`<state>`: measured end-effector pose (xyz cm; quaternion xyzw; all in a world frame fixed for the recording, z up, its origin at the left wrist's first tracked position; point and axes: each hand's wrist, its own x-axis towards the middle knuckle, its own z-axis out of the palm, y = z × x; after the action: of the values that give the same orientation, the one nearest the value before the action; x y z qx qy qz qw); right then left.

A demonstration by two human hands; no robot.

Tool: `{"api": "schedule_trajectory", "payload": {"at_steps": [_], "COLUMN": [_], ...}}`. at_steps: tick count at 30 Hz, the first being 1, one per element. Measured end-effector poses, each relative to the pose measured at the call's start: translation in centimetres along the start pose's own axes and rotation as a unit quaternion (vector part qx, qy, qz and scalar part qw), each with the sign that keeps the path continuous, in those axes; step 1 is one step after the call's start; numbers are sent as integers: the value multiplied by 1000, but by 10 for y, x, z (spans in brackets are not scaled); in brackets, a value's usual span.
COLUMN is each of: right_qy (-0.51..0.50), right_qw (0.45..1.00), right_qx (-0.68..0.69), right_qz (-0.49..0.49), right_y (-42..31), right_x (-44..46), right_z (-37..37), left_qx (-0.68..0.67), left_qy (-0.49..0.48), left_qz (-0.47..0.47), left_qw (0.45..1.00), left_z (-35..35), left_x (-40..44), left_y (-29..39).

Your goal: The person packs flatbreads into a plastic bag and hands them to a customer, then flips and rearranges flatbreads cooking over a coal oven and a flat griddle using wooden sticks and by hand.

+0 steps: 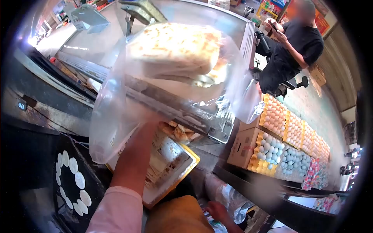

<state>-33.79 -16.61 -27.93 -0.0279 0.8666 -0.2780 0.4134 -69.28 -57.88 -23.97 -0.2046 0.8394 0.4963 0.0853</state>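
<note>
A clear plastic bag (108, 128) fills the upper middle of the view, with browned flatbread (171, 46) inside it. My left hand (150, 123), below a pink sleeve, reaches up behind the cloudy lower part of the bag; its fingers are hidden. At the bottom, my right hand (217, 210) is beside crumpled clear plastic bags (227, 192), its fingers too small and dark to make out. Under my left forearm lies a yellow-rimmed white tray (190, 157) with crumbs and pale pieces. Browned bread pieces (178, 131) lie at its upper end.
A metal-edged glass counter (77, 64) runs behind the bag. Egg trays (274, 116) stand on cardboard boxes (244, 149) at the right. Pale dough discs (79, 179) form a ring on a dark surface (68, 184) at the lower left. A person in black (295, 46) sits beyond.
</note>
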Motion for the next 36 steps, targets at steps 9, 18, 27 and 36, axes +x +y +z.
{"api": "schedule_trajectory", "payload": {"at_steps": [9, 18, 27, 36], "right_qy": [75, 71, 55, 49], "right_qw": [995, 989, 871, 674], "right_qx": [4, -20, 460, 698], "right_qz": [-72, -132, -163, -235], "right_y": [-9, -35, -179, -287], "right_x": [-16, -7, 40, -52], "right_z": [7, 34, -9, -83], "left_qx": [23, 116, -305, -318], "left_qy": [-35, 118, -104, -223], "left_qz": [14, 53, 48, 171], "left_qw": [999, 985, 946, 905], "left_z": [-5, -3, -70, -62], "left_x": [11, 4, -164, -310], "left_y": [1, -60, -12, 73]}}
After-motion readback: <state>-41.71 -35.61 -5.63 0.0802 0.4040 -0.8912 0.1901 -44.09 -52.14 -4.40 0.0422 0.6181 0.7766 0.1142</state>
